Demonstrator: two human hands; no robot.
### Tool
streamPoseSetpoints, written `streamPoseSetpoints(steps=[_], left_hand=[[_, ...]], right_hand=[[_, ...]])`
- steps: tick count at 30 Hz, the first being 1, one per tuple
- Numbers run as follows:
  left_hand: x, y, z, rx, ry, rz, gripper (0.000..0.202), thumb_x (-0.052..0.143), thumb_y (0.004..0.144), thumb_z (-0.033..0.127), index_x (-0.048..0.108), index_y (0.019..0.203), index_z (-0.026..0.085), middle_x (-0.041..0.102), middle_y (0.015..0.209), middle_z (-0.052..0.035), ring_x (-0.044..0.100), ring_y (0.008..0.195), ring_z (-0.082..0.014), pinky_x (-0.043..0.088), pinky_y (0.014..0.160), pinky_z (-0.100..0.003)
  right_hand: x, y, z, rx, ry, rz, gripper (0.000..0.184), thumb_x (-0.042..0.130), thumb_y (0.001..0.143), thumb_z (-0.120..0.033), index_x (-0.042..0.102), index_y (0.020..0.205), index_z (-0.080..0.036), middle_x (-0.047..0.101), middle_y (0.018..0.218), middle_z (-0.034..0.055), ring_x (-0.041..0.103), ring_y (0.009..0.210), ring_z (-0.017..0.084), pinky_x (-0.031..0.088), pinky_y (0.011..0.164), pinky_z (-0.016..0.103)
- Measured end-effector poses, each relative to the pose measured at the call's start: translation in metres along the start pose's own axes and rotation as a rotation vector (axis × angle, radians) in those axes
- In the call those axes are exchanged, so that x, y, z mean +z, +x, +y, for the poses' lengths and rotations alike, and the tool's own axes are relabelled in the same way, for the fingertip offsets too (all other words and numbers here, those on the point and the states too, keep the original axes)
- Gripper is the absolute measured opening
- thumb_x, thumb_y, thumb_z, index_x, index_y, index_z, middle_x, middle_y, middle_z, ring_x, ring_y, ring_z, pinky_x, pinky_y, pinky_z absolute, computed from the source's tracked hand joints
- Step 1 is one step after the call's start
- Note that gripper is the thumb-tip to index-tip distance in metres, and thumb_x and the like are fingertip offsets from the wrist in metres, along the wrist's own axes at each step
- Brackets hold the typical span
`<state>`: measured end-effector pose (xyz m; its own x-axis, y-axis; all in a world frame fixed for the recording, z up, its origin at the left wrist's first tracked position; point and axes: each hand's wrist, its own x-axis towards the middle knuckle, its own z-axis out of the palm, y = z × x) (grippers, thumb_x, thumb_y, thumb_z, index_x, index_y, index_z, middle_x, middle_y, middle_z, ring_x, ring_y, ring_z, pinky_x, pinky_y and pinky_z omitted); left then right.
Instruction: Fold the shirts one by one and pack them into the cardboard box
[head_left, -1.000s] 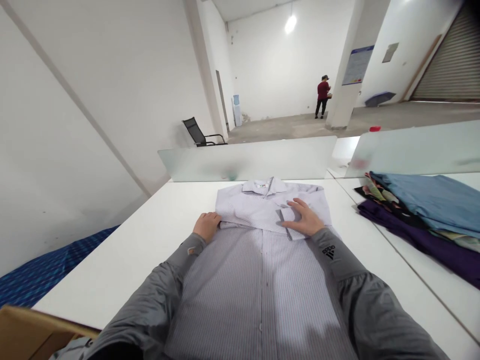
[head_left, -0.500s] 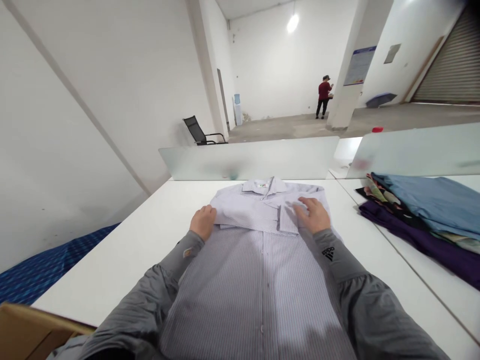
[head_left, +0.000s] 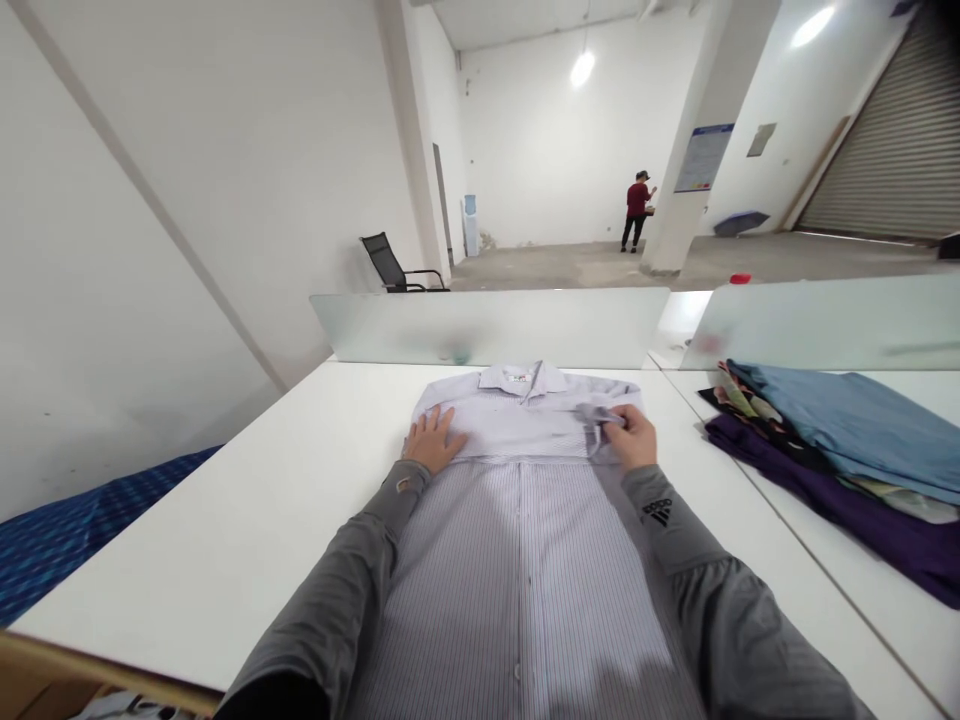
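A striped button-up shirt (head_left: 480, 560) lies front up on the white table (head_left: 315, 450), its collar at the far end. Its sleeves are folded across the chest in a band. My left hand (head_left: 433, 440) rests flat on the left end of that band, fingers spread. On the other side, my right hand (head_left: 634, 437) pinches a sleeve cuff (head_left: 600, 418) between thumb and fingers, lifting it slightly off the chest. The cuff is a little blurred.
Folded clothes (head_left: 862, 430), blue, purple and patterned, are piled on the right. Frosted dividers (head_left: 487, 325) line the table's far edge. Behind them stand a black chair (head_left: 386, 262) and a person (head_left: 636, 210) in red. A cardboard box (head_left: 45, 670) is at lower left.
My left hand has gone from gripping the shirt's left edge to lying flat on the folded sleeve. My right hand has closed on the cuff and raised it. The view tilted up slightly.
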<state>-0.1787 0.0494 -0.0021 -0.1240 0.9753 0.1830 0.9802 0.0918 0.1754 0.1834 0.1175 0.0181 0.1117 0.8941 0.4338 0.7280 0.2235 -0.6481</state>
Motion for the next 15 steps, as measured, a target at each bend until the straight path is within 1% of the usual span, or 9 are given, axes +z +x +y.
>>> streamPoseSetpoints(steps=[2,4,7,8,9,11,12,13,15], left_hand=[[0.000,-0.003,0.001,0.005,0.002,0.027,0.071,0.032,0.090,0.066,0.029,0.149,0.028,0.022,0.157,-0.0095,0.024,0.140,-0.0383,0.023,0.111,-0.054],[0.000,-0.004,0.001,0.016,0.015,0.066,0.065,0.033,0.092,0.062,0.035,0.147,0.027,0.026,0.156,-0.0093,0.025,0.140,-0.0370,0.024,0.111,-0.055],[-0.001,-0.002,0.002,0.042,0.022,0.190,0.052,0.030,0.097,0.048,0.047,0.138,0.022,0.036,0.151,-0.0089,0.028,0.140,-0.0313,0.023,0.112,-0.053],[-0.002,0.002,0.002,0.057,0.022,0.221,0.048,0.028,0.098,0.042,0.051,0.134,0.020,0.040,0.149,-0.0088,0.030,0.139,-0.0291,0.023,0.113,-0.051],[-0.004,0.006,0.001,0.078,0.020,0.227,0.046,0.026,0.099,0.037,0.053,0.131,0.019,0.044,0.146,-0.0090,0.031,0.138,-0.0271,0.024,0.113,-0.049],[-0.006,0.018,0.000,0.132,0.020,0.184,0.044,0.026,0.098,0.030,0.055,0.129,0.017,0.047,0.143,-0.0088,0.032,0.138,-0.0245,0.025,0.114,-0.045],[-0.007,0.025,-0.001,0.159,0.022,0.148,0.044,0.027,0.098,0.030,0.054,0.130,0.017,0.046,0.144,-0.0083,0.031,0.138,-0.0242,0.025,0.114,-0.044],[-0.007,0.032,-0.003,0.172,0.025,0.103,0.045,0.029,0.097,0.032,0.051,0.134,0.018,0.043,0.147,-0.0074,0.029,0.140,-0.0245,0.026,0.113,-0.044],[-0.006,0.043,-0.008,0.144,0.028,0.012,0.050,0.033,0.096,0.043,0.043,0.141,0.023,0.035,0.152,-0.0061,0.026,0.141,-0.0284,0.026,0.112,-0.049]], right_hand=[[-0.008,0.006,0.018,0.112,0.032,0.198,0.017,0.043,0.075,-0.023,0.056,0.085,-0.020,0.061,0.072,0.0048,0.057,0.070,0.020,0.048,0.067,0.033],[-0.015,0.008,0.028,0.166,0.004,0.339,0.020,0.043,0.075,-0.022,0.057,0.089,-0.018,0.063,0.080,0.0100,0.057,0.078,0.023,0.049,0.075,0.038],[-0.016,0.004,0.020,0.086,-0.034,0.392,0.030,0.040,0.079,-0.020,0.057,0.104,-0.014,0.062,0.106,0.0155,0.054,0.103,0.026,0.043,0.092,0.043],[-0.013,0.001,0.013,0.004,-0.048,0.338,0.031,0.040,0.081,-0.021,0.058,0.106,-0.015,0.062,0.111,0.0145,0.053,0.108,0.025,0.041,0.096,0.041],[-0.008,-0.002,0.007,-0.100,-0.077,0.236,0.031,0.041,0.083,-0.023,0.059,0.108,-0.016,0.062,0.114,0.0128,0.052,0.111,0.024,0.040,0.098,0.040],[0.004,-0.010,-0.003,-0.298,-0.202,-0.043,0.032,0.042,0.088,-0.030,0.061,0.112,-0.020,0.062,0.121,0.0093,0.051,0.116,0.024,0.038,0.101,0.042],[0.010,-0.014,-0.005,-0.357,-0.291,-0.173,0.035,0.041,0.090,-0.034,0.061,0.117,-0.022,0.059,0.127,0.0083,0.049,0.120,0.026,0.036,0.102,0.047],[0.015,-0.018,-0.005,-0.377,-0.382,-0.268,0.038,0.040,0.091,-0.038,0.059,0.122,-0.025,0.055,0.135,0.0072,0.045,0.125,0.028,0.033,0.103,0.051],[0.021,-0.023,-0.001,-0.334,-0.521,-0.338,0.045,0.039,0.092,-0.046,0.053,0.132,-0.028,0.046,0.145,0.0048,0.037,0.132,0.031,0.028,0.105,0.057]])
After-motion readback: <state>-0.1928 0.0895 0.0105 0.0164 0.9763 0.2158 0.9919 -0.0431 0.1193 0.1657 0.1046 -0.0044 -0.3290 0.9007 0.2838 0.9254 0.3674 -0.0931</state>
